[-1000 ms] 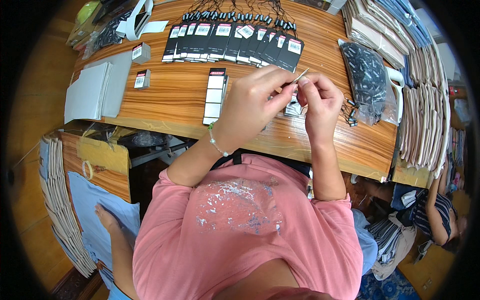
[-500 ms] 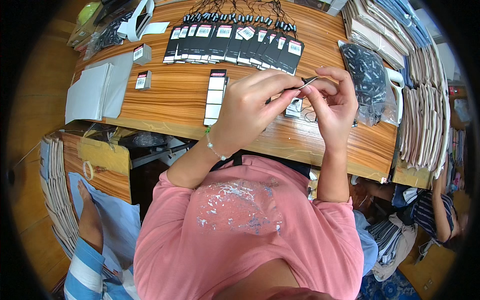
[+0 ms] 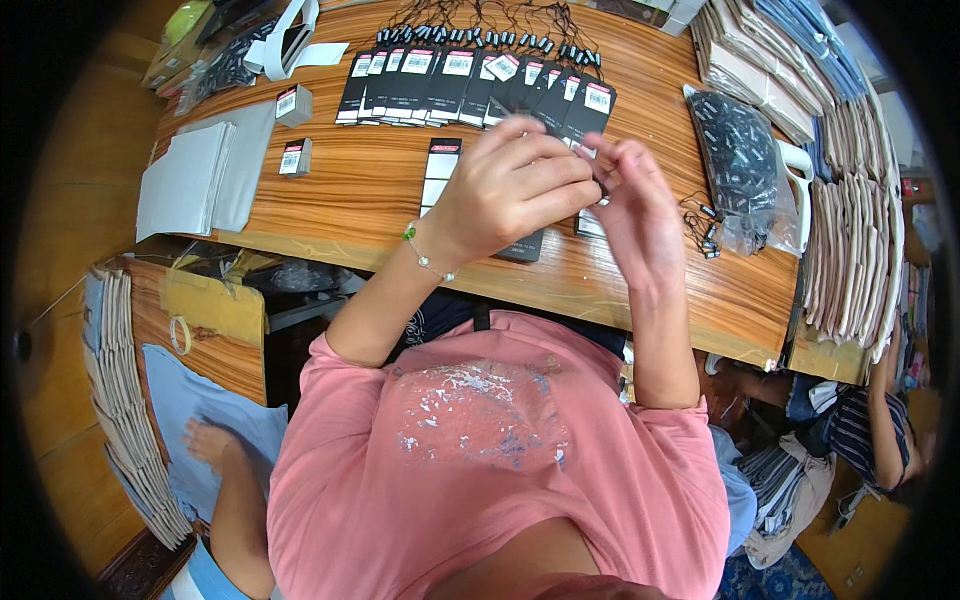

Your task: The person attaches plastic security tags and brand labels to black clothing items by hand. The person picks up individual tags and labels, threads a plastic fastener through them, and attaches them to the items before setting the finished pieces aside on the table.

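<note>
My left hand is held over the front of the table with its fingers curled together. A small dark bit shows beside its fingertips, too blurred to name. My right hand is raised close against it, palm turned inward, fingertips smeared by motion. Under my left hand lie a black hang tag and a strip of white labels, both partly covered. Part of a white label card shows between my wrists. A few black string loops lie to the right of my right hand.
A fanned row of black hang tags with strings lies at the back. Label stacks and white sheets are left. A clear bag of string loops and folded garments stand right. A co-worker's hand rests on blue cloth.
My hands have shifted slightly left, and my right hand has drawn back from the pinch. The string loops on the right have come into view. The co-worker's hand has moved nearer.
</note>
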`<state>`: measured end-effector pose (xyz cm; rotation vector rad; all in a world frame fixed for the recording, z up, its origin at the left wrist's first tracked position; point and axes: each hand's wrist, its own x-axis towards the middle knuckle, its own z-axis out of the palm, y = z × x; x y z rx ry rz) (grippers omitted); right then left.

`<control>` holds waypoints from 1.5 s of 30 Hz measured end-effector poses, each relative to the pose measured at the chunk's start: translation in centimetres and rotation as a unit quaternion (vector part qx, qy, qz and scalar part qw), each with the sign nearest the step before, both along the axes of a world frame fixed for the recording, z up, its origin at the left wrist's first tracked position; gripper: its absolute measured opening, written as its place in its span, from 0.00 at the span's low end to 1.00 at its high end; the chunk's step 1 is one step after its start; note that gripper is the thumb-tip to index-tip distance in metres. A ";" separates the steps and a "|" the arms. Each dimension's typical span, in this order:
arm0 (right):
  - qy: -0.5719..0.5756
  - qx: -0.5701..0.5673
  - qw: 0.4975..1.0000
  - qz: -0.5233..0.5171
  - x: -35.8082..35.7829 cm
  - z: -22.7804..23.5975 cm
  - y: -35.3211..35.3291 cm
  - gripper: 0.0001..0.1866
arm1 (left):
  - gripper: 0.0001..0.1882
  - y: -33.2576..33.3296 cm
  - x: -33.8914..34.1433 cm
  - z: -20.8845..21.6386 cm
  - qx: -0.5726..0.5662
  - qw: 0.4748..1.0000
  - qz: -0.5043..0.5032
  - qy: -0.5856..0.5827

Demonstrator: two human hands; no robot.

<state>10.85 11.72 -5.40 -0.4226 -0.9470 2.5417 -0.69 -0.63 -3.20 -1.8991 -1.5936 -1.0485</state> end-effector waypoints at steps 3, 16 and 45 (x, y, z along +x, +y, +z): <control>0.079 0.117 0.976 -0.165 -0.7 1.2 1.0 0.05 | 0.09 -0.6 1.5 -1.4 -0.029 0.967 -0.026 -0.253; 0.184 0.156 0.970 -0.034 -0.3 3.1 -1.6 0.06 | 0.17 -3.8 -0.5 -2.9 -0.151 0.826 -0.009 -0.543; 0.050 0.277 0.959 0.021 0.5 3.8 -2.5 0.12 | 0.12 -7.0 -4.9 -2.2 -0.127 0.742 0.075 -0.653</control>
